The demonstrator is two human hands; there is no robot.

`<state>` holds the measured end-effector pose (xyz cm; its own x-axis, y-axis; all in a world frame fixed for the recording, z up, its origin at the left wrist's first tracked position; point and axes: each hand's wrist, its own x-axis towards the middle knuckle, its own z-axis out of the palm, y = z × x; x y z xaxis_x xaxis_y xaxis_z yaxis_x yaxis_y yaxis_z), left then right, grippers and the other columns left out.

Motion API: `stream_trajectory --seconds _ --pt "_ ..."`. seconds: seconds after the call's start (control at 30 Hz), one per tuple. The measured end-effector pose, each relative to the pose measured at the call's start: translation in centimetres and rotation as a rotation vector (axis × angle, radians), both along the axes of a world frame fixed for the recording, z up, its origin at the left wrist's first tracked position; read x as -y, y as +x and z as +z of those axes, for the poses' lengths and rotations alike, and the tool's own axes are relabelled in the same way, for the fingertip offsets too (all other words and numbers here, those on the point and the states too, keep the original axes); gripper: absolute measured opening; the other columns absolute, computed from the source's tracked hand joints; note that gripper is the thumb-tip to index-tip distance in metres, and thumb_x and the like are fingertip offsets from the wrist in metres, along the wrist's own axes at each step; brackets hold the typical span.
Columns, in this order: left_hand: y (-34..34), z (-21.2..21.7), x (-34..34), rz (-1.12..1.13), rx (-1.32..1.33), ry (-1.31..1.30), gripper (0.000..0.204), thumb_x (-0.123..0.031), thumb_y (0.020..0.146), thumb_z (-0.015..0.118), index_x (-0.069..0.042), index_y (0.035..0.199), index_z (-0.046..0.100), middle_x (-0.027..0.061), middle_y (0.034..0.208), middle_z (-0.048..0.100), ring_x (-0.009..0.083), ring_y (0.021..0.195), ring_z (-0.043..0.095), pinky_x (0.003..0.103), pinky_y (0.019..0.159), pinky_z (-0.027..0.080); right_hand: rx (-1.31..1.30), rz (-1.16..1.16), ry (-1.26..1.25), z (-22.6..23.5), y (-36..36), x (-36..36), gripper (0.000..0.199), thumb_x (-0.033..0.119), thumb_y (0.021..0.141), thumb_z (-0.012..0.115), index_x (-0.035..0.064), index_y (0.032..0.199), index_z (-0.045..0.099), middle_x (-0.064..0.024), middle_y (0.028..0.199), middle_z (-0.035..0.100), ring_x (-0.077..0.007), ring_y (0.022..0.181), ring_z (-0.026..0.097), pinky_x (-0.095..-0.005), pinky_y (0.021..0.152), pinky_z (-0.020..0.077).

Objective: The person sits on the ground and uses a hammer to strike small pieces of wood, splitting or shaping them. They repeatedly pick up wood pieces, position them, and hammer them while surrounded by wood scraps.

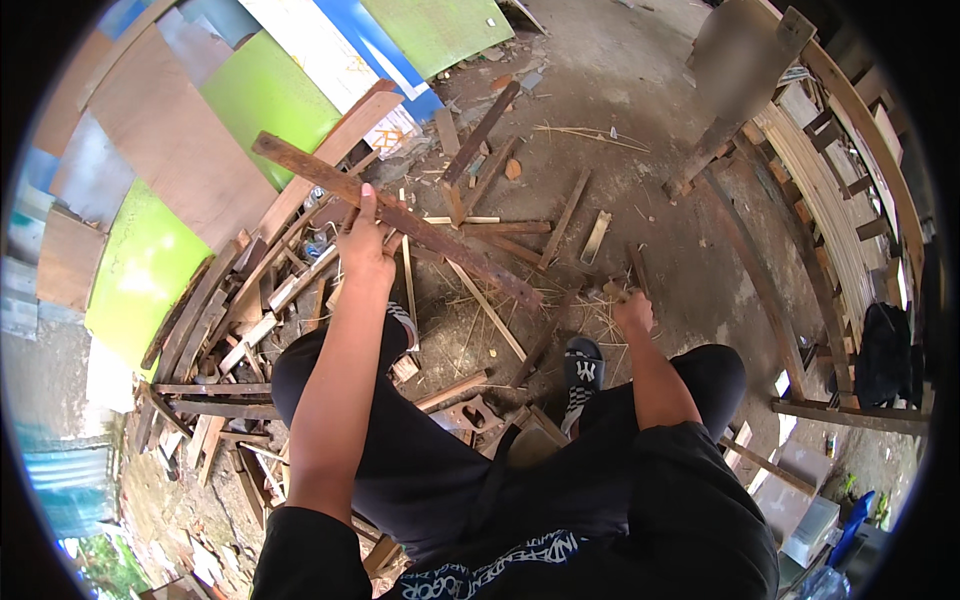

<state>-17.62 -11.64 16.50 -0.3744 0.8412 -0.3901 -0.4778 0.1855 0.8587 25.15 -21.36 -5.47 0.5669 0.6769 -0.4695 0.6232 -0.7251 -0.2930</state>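
My left hand [366, 250] is closed around a long reddish-brown wooden plank [450, 244], holding it aslant above the floor. The plank runs from the upper left down toward my right hand. My right hand [634, 312] is closed, with a small brownish piece showing at its fingers; I cannot make out what it grips. A dark stick [637, 264] appears just beyond that hand, and whether it is held or lies on the floor does not show. Below the plank's lower end lies another dark strip of wood [545, 345], next to my sandalled foot [583, 368].
Scrap wood [225, 320] is heaped at the left beside leaning green and brown panels [165, 130]. Several loose sticks [567, 218] and straw litter the concrete floor [650, 90] ahead. On the right stands a wooden frame [750, 270], with a dark bag [884, 355] hanging there.
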Motion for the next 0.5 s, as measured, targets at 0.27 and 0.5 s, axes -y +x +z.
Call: stream_trajectory --seconds 0.27,0.5 --pt "0.9 -0.5 -1.2 0.007 0.25 0.091 0.035 -0.034 0.102 0.069 -0.004 0.117 0.061 0.0134 0.109 0.068 0.0315 0.107 0.07 0.051 0.096 0.059 -0.74 -0.06 0.476 8.6 -5.1 -3.3 0.066 0.052 0.106 0.054 -0.0039 0.141 0.058 -0.0192 0.131 0.065 -0.0315 0.118 0.066 -0.0476 0.104 0.0506" --pt "2.2 -0.6 -1.5 -0.002 0.239 0.005 0.037 -0.044 0.105 0.059 -0.009 0.119 0.063 0.0101 0.117 0.07 0.0287 0.118 0.066 0.05 0.108 0.053 -1.382 0.088 0.292 15.9 -7.5 -2.5 0.047 0.031 0.108 0.058 -0.0062 0.137 0.056 -0.0198 0.111 0.07 -0.0244 0.084 0.073 -0.0363 0.078 0.0635"
